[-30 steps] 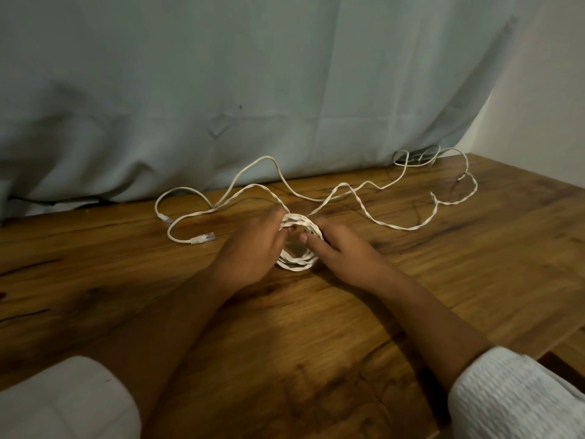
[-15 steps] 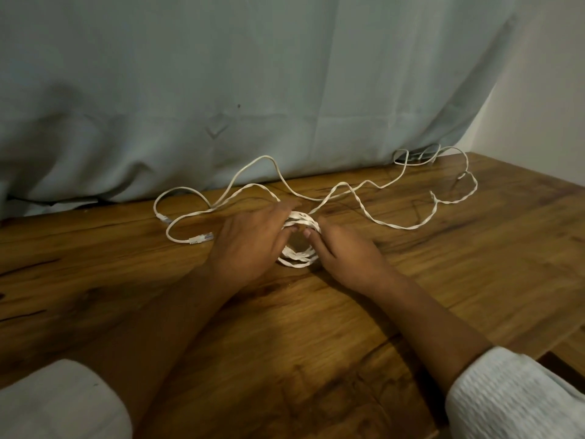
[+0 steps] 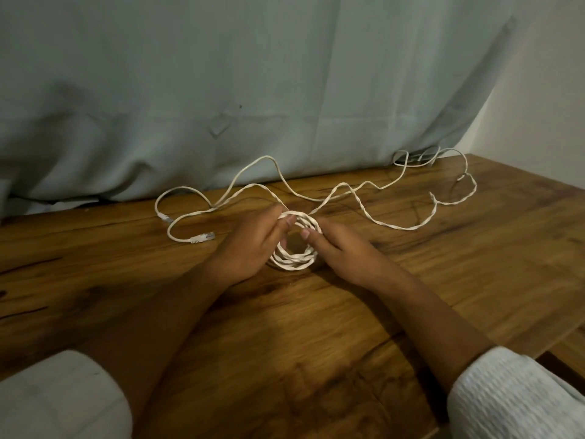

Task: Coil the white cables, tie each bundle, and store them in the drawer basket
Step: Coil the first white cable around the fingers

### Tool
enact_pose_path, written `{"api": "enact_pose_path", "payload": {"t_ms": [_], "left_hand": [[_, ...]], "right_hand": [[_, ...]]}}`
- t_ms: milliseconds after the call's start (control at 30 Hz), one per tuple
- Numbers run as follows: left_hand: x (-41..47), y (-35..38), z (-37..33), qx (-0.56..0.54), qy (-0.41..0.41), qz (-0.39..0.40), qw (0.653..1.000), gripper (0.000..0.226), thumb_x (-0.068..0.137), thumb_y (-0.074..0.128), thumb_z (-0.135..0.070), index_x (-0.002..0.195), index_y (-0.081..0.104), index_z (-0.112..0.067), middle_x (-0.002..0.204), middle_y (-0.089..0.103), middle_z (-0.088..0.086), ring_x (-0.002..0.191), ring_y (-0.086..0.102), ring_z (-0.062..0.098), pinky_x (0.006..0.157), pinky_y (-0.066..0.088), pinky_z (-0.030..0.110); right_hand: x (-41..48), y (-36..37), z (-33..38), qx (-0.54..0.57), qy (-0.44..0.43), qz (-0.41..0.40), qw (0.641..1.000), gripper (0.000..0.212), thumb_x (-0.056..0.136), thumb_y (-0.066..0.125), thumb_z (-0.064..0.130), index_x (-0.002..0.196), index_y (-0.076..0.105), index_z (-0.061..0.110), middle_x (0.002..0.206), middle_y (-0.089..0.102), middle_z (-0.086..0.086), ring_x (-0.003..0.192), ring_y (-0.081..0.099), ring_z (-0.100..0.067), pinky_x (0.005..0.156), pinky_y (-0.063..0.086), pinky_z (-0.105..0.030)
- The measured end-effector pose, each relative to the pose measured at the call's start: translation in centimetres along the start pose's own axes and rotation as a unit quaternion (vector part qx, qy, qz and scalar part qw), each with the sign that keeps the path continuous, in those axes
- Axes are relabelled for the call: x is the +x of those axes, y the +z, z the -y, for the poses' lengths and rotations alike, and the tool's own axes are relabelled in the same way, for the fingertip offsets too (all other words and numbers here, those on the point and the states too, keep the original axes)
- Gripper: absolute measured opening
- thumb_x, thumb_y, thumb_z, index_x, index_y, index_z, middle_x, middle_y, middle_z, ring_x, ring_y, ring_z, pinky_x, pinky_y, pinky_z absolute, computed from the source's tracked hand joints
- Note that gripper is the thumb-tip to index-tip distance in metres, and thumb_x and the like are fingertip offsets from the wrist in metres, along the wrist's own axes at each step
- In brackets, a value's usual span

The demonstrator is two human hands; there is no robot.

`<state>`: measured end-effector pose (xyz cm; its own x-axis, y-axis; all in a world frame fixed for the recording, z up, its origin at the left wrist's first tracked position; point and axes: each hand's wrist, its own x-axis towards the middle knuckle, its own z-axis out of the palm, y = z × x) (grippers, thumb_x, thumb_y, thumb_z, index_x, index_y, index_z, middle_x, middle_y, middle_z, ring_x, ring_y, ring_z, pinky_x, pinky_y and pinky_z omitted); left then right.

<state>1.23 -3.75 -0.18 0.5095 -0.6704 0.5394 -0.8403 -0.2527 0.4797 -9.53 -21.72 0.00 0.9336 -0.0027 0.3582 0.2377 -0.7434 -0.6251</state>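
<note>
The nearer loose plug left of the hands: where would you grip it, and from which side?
Pinch the plug across its two long sides, coming from above: it lies flat on the table, pointing right, with bare wood around it. The left hand, holding the coil, is closer.

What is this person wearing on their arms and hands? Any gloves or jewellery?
The left hand and right hand are bare: no gloves, rings or watch show. Pale sleeves end near the elbows, the right sleeve ribbed and textured, the left sleeve smoother.
</note>
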Motion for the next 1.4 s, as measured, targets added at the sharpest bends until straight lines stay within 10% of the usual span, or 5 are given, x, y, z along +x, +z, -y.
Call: {"api": "enact_pose_path", "payload": {"t_ms": [433,833,1167,1400], "left_hand": [[0.2,-0.3,-0.4,0.231,-0.05,0.03,0.971,0.019,0.098,0.05,-0.046,0.095,0.062,-0.031,0.087,0.065,-0.01,0.077,0.057,0.014,0.064,0.037,0.032],[0.0,0.0,0.1,0.221,-0.052,0.021,0.974,0.022,0.099,0.05,-0.041,0.081,0.058,-0.031,0.07,0.056,-0.011,0.068,0.056,0.013,0.058,0.035,0.032],[-0.2,-0.2,-0.4,0.262,-0.022,-0.009,0.965,0.03,0.1,0.049,-0.038,0.124,0.063,-0.027,0.104,0.072,-0.001,0.087,0.063,0.021,0.068,0.041,0.034],[-0.6,0.1,-0.1,0.209,-0.045,0.012,0.977,0.02,0.099,0.052,-0.035,0.105,0.068,-0.023,0.097,0.067,-0.003,0.086,0.061,0.02,0.07,0.046,0.037]], "right_hand": [[-0.1,0.1,-0.2,-0.278,-0.012,-0.063,0.959,0.024,0.107,0.044,0.038,0.11,0.056,0.017,0.091,0.069,-0.008,0.08,0.064,-0.03,0.063,0.035,-0.036],[0.4,-0.1,-0.5,-0.321,0.003,-0.096,0.942,0.026,0.102,0.048,0.039,0.111,0.062,0.02,0.095,0.073,-0.008,0.087,0.068,-0.033,0.064,0.04,-0.037],[0.2,0.5,-0.8,-0.335,-0.032,-0.109,0.935,0.028,0.108,0.04,0.038,0.123,0.051,0.017,0.091,0.072,-0.014,0.079,0.068,-0.04,0.062,0.044,-0.041],[-0.1,0.8,-0.3,-0.309,-0.003,-0.083,0.947,0.027,0.109,0.038,0.036,0.127,0.049,0.018,0.099,0.072,-0.016,0.087,0.068,-0.04,0.065,0.037,-0.04]]}}
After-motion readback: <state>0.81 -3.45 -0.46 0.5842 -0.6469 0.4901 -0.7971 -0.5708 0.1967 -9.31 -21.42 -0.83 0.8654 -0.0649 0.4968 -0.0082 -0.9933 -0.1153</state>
